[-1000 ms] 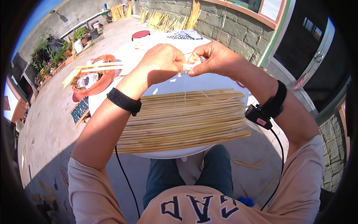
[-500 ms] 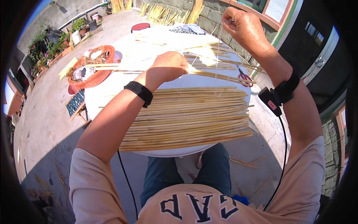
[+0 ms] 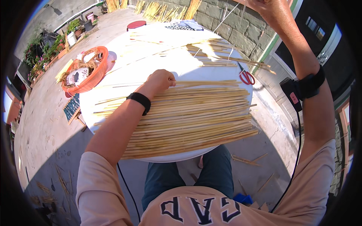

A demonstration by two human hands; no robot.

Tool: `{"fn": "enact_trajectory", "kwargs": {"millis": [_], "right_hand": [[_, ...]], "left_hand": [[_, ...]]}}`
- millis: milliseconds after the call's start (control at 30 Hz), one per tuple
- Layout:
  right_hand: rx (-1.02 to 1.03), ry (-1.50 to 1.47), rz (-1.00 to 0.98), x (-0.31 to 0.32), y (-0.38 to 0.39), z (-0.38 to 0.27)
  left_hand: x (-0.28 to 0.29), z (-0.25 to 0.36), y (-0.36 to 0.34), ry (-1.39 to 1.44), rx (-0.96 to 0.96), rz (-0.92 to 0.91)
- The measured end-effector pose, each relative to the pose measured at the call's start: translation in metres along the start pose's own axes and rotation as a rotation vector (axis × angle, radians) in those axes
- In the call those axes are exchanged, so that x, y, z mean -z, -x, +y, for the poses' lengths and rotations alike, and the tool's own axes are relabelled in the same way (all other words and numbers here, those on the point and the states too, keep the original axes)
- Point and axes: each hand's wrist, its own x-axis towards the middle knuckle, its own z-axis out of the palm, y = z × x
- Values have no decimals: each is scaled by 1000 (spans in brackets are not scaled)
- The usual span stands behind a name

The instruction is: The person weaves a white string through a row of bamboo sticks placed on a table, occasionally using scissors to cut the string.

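We are likely binding slender yellow straw stalks (image 3: 188, 116) with thin white thread (image 3: 226, 17).
They lie along the round white table's (image 3: 215, 73) near edge; our left hand (image 3: 160, 80) curls its fingers narrowly at their far side. Our raised right hand's (image 3: 269, 7) fingers we cannot tell. Next probably calls for taut thread.

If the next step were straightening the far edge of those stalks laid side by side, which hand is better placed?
Likely the left hand: it is at the far edge of those stalks, while the right hand is raised well away.
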Motion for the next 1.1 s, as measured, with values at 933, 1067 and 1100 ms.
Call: {"fn": "enact_trajectory", "kwargs": {"millis": [933, 1067, 1100], "right_hand": [[-1, -41, -190, -21, 37, 3], [-38, 27, -337, -21, 35, -2], [-59, 75, -378, -24, 35, 1]], "left_hand": [[-20, -7, -2, -34, 56, 13], [-22, -7, 0, -85, -16, 51], [-22, -5, 0, -89, -17, 68]]}}
